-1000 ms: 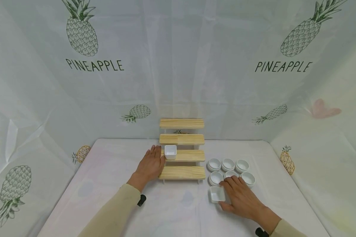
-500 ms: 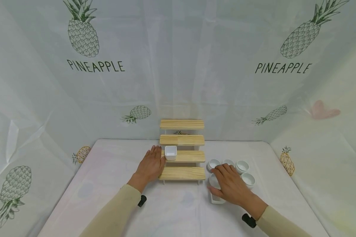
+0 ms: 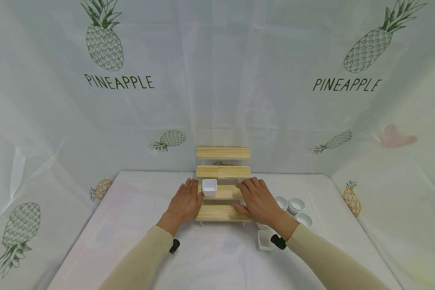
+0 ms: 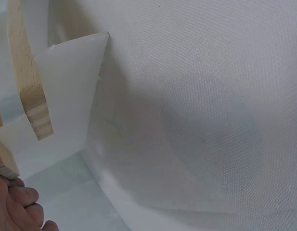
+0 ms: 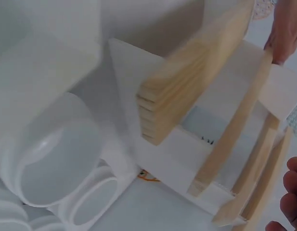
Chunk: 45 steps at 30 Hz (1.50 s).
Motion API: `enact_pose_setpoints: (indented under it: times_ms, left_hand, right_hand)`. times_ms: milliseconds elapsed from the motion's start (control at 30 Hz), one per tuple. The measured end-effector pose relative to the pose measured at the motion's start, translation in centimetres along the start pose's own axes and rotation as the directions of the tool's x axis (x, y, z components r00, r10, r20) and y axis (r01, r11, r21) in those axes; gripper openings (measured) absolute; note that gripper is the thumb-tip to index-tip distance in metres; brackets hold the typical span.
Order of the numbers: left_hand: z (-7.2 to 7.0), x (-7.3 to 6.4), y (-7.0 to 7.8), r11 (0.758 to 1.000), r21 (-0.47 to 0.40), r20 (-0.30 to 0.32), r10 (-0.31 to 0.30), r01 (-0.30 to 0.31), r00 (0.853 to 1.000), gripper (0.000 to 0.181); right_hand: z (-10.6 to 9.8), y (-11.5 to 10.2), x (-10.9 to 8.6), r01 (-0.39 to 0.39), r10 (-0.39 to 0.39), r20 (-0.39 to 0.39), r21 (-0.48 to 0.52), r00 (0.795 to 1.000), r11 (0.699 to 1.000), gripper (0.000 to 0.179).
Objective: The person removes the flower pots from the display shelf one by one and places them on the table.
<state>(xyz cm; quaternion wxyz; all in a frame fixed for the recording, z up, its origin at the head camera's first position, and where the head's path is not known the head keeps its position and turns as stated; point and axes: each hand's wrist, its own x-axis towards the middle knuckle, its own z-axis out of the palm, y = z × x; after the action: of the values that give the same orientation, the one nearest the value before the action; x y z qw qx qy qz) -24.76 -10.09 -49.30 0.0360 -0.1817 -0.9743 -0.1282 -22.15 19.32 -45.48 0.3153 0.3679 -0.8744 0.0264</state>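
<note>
A wooden four-step display stand [image 3: 219, 213] stands at the table's back middle. On its second step from the bottom, near the left end, sits a small white square dish [image 3: 209, 188]. My left hand [image 3: 183, 203] lies with fingers extended along the stand's left end; in the left wrist view its fingertips [image 4: 24, 196] are beside a wooden step's end. At the stand's right end is my right hand [image 3: 259, 203], fingers gently bent and spread. Nothing shows in its fingers [image 5: 293, 183] in the right wrist view, and they appear apart from the steps.
White round bowls [image 3: 304, 220] in small stacks stand right of the stand, partly hidden by my right arm. Before them is another white square dish [image 3: 264, 240]. A pineapple-print cloth [image 3: 275, 121] hangs right behind the stand.
My right hand has left the square dish and bowls at the right and moved up and left to the stand's right end. The left hand stays at the left end.
</note>
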Motion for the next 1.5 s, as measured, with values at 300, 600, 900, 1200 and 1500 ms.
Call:
enact_pose_setpoints:
  times_ms: [300, 600, 900, 1200, 1500]
  left_hand:
    - [0.0, 0.1, 0.0, 1.0, 0.009, 0.013, -0.009, 0.009, 1.0, 0.067]
    - [0.0, 0.1, 0.0, 1.0, 0.015, 0.022, -0.01, 0.01, 1.0, 0.067]
    - [0.4, 0.2, -0.3, 1.0, 0.019, -0.001, -0.001, 0.001, 1.0, 0.067]
    - [0.2, 0.2, -0.2, 1.0, 0.012, 0.003, -0.007, 0.007, 1.0, 0.067]
    - [0.1, 0.1, -0.1, 1.0, 0.009, -0.002, -0.005, 0.005, 1.0, 0.066]
  right_hand:
    - [0.1, 0.0, 2.6, -0.025, 0.025, 0.003, -0.011, 1.0, 1.0, 0.055]
    - [1.0, -0.4, 4.1, -0.024, 0.024, 0.005, -0.034, 1.0, 0.999, 0.056]
    - [1.6, -1.1, 5.5, -0.034, 0.035, 0.041, -0.029, 0.999, 0.999, 0.057]
    - [2.6, -1.7, 6.5, -0.022, 0.024, 0.056, -0.032, 0.998, 0.999, 0.059]
    - [3.2, -2.2, 7.0, 0.013, -0.007, 0.12, -0.051, 0.993, 0.999, 0.054]
